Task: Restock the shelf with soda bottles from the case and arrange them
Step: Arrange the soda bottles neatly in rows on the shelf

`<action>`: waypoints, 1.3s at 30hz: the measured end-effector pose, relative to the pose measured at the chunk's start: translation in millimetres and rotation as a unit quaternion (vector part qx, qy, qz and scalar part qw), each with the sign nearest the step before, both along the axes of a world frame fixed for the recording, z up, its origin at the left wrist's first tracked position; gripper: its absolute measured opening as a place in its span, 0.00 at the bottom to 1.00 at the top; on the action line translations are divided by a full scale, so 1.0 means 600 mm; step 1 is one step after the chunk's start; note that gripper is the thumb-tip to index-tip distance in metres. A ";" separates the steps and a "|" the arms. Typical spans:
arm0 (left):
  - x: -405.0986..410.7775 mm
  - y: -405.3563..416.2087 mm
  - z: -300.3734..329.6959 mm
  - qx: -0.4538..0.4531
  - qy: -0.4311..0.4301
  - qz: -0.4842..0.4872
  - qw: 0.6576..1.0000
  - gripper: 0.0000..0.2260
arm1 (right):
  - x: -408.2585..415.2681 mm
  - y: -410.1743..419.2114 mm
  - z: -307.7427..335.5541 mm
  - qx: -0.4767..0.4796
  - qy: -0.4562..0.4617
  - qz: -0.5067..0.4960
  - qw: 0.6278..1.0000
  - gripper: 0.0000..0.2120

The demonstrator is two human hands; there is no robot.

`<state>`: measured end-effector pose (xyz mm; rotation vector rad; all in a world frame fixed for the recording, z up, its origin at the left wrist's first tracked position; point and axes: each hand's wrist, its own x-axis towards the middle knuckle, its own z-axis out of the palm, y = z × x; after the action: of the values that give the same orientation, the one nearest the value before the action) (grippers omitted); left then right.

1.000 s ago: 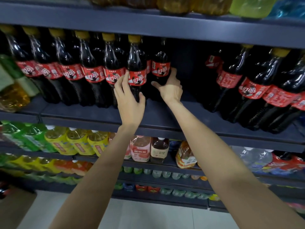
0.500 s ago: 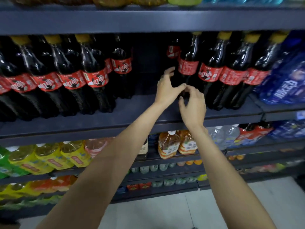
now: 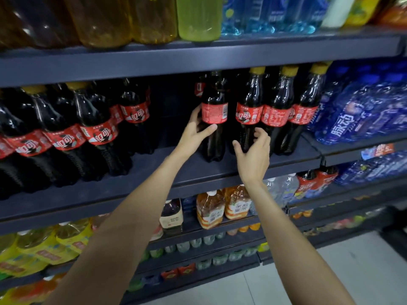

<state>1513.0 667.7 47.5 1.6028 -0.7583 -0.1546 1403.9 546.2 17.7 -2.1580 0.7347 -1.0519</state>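
Dark cola bottles with red labels and yellow caps stand in two groups on the dark shelf [image 3: 220, 170]. My left hand [image 3: 196, 133] grips the leftmost bottle of the right group [image 3: 214, 119], thumb across its front below the label, which faces me with its back side. My right hand [image 3: 253, 155] hovers with loosely curled fingers in front of the neighbouring bottle [image 3: 248, 115] and holds nothing. Two more bottles [image 3: 277, 113] stand to the right. The left group [image 3: 97, 133] stands apart, with a dark gap between the groups. No case is in view.
Blue bottles [image 3: 352, 119] fill the shelf to the right. Large amber, green and blue bottles [image 3: 198, 18] stand on the shelf above. Tea and juice bottles [image 3: 211, 210] fill the lower shelves. Pale floor tiles [image 3: 330, 271] show at bottom right.
The view moved further right along the shelf. My left hand now grips the leftmost bottle of the right group, which stands further forward. My right hand has drawn slightly to the right.
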 end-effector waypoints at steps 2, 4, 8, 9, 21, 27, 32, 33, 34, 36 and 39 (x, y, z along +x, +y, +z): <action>-0.005 0.008 0.002 0.000 0.016 -0.018 1.000 0.32 | 0.002 0.012 0.008 0.018 -0.024 -0.027 0.999 0.26; -0.012 0.011 0.004 -0.005 0.040 -0.025 0.999 0.32 | -0.004 0.028 0.016 0.026 -0.093 -0.041 0.994 0.22; -0.033 0.020 0.007 -0.004 0.019 -0.033 0.999 0.33 | -0.004 0.055 0.017 0.054 -0.065 0.161 0.983 0.26; -0.039 0.025 0.005 -0.003 0.012 -0.034 0.999 0.33 | -0.002 0.057 0.017 0.081 -0.030 0.224 0.971 0.31; -0.083 0.158 0.023 -0.101 0.105 0.110 0.983 0.22 | 0.006 0.136 0.038 0.207 0.060 0.496 0.841 0.45; -0.067 0.202 0.045 0.059 -0.094 0.315 0.943 0.25 | 0.063 0.256 0.014 0.079 -0.041 0.272 0.958 0.44; -0.051 0.216 0.042 0.109 -0.174 0.391 0.897 0.31 | 0.103 0.316 0.002 0.099 -0.075 0.232 0.965 0.38; -0.051 0.219 0.041 0.115 -0.190 0.397 0.891 0.32 | 0.108 0.326 0.000 0.102 -0.076 0.222 0.967 0.37; -0.053 0.221 0.040 0.122 -0.205 0.403 0.884 0.32 | 0.113 0.333 -0.001 0.101 -0.077 0.215 0.968 0.35; -0.061 0.224 0.039 0.136 -0.237 0.410 0.870 0.31 | 0.116 0.339 -0.007 0.090 -0.079 0.225 0.967 0.34; -0.071 0.227 0.029 0.159 -0.332 0.424 0.828 0.26 | 0.109 0.325 -0.021 0.107 -0.099 0.330 0.933 0.36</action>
<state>1470.5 803.9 65.0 2.2033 -0.4587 1.0227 1469.5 741.3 4.8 -1.8605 0.0059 -0.7618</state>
